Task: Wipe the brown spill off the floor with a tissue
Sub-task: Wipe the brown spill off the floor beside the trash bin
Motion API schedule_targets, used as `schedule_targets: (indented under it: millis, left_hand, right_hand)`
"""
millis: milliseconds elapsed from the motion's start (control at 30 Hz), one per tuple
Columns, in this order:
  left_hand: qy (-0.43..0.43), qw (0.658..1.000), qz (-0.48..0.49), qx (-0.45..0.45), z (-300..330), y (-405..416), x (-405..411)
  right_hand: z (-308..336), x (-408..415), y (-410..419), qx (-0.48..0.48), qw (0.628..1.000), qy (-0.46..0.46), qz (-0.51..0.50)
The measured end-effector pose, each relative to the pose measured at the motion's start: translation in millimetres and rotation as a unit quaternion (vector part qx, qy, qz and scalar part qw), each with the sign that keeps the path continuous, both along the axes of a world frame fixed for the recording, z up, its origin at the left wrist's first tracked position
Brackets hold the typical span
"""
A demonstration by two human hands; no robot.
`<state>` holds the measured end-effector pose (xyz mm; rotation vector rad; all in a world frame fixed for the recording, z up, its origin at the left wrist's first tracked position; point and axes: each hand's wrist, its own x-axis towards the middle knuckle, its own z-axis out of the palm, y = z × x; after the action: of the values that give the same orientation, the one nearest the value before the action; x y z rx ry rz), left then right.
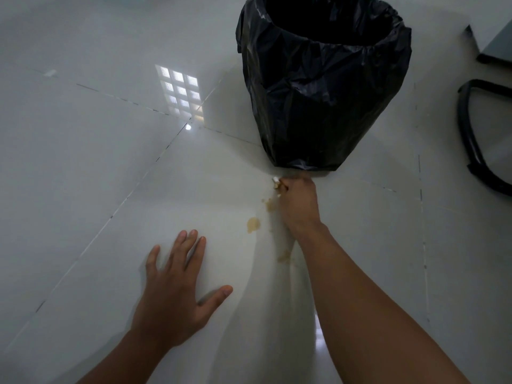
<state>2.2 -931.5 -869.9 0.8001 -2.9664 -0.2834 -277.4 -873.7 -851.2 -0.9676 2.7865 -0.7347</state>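
Note:
Brown spill patches lie on the glossy white tile floor (110, 167): a round blot (253, 224), a smear (270, 204) beside my right hand, and another patch (284, 256) by my right forearm. My right hand (298, 202) is curled into a fist around a white tissue (276, 184), pressing it to the floor just in front of the bin. Only a small stained bit of tissue shows past the fingers. My left hand (177, 289) rests flat on the floor, fingers spread, to the left of the spill.
A bin lined with a black plastic bag (321, 87) stands on the floor right behind my right hand. A black curved chair base (471, 139) and a grey furniture edge (496, 48) sit at the right. Window light reflects on the tiles at centre left.

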Motion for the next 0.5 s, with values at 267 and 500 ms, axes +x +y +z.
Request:
schedule_targets:
  millis: [267, 500]
  left_hand:
    - [0.011, 1.0, 0.001, 0.001, 3.1, 1.0, -1.1]
    - [-0.001, 1.0, 0.002, -0.004, -0.4, -1.4, -0.4]
  right_hand:
    - [15.1, 33.4, 12.6, -0.034, 0.988, -0.094, 0.115]
    - [13.9, -3.9, 37.2, -0.077, 0.994, -0.04, -0.069]
